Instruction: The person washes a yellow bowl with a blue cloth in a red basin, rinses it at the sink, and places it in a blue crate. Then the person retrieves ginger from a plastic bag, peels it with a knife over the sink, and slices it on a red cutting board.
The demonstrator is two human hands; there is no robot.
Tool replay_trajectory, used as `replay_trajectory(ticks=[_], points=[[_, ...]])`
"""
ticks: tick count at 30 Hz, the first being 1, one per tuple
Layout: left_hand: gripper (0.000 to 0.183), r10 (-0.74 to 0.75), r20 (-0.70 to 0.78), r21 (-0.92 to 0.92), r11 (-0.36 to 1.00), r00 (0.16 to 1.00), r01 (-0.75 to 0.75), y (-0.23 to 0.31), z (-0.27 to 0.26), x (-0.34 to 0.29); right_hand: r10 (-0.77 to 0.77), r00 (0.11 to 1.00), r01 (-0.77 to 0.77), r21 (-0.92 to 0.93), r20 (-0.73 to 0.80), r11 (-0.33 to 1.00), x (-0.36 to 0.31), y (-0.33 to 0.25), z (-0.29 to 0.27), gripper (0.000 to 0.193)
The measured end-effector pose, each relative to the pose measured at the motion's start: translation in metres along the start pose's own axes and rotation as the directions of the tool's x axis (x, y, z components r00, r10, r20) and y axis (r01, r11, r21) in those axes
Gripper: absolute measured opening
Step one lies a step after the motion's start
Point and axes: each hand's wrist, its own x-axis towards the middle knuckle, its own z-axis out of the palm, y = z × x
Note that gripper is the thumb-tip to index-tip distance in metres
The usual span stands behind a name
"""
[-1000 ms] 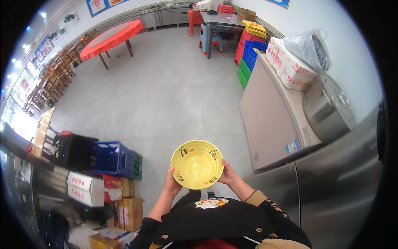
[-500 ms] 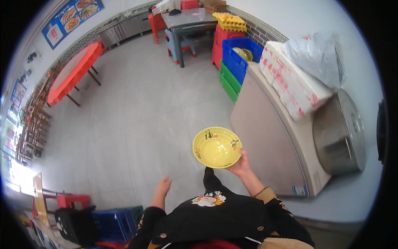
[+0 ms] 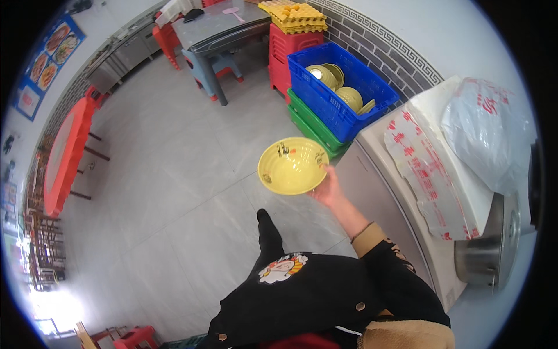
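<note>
My right hand (image 3: 329,189) grips the rim of a yellow bowl (image 3: 293,167) and holds it out over the floor. The bowl has dark painted characters inside, and its inside looks bare and glossy. Ahead and to the right, a blue plastic crate (image 3: 331,110) holds several matching yellow bowls (image 3: 350,98); it rests on green crates (image 3: 314,125). A gap separates the held bowl from the crates. My left hand is out of the picture.
To my right a pale cabinet (image 3: 372,186) carries a white foam box (image 3: 430,174), a plastic bag (image 3: 485,128) and a steel pot (image 3: 482,256). Egg trays (image 3: 293,16) top red stools (image 3: 288,49) beyond the crates. Further off stand a grey table (image 3: 226,26) and a red-covered table (image 3: 68,154).
I have stepped forward and turned somewhat to the right, so the blue crate appears nearer. The bowl stays in my right hand, held further out. My left hand has left the view.
</note>
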Motion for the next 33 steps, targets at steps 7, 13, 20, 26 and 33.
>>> replay_trajectory(ticks=[7,13,20,26,33], points=[[0.037,0.094,0.009,-0.288,0.954,0.996,-0.087,0.284,-0.045,0.136,-0.392,0.873,0.348,-0.193,-0.291,0.917,0.125,-0.156,0.028,0.054],[0.042,0.212,0.054,-0.11,0.972,0.976,-0.206,0.529,-0.036,0.171,-0.862,0.457,0.376,-0.831,-0.218,0.409,0.21,-0.282,0.01,0.075],[0.04,0.149,0.136,0.048,0.986,0.979,-0.156,0.594,0.032,0.218,-0.871,0.488,-0.539,-0.806,-0.061,-0.246,0.324,-0.38,-0.067,0.087],[0.021,0.084,0.314,0.453,0.862,0.946,-0.227,0.57,0.034,0.218,-0.748,0.648,-0.589,-0.718,-0.145,-0.371,0.415,-0.433,-0.15,0.083],[0.043,-0.091,0.05,0.225,0.971,0.995,0.077,0.668,0.052,0.202,-0.702,0.64,-0.654,-0.701,-0.312,-0.284,0.466,-0.456,-0.223,0.083]])
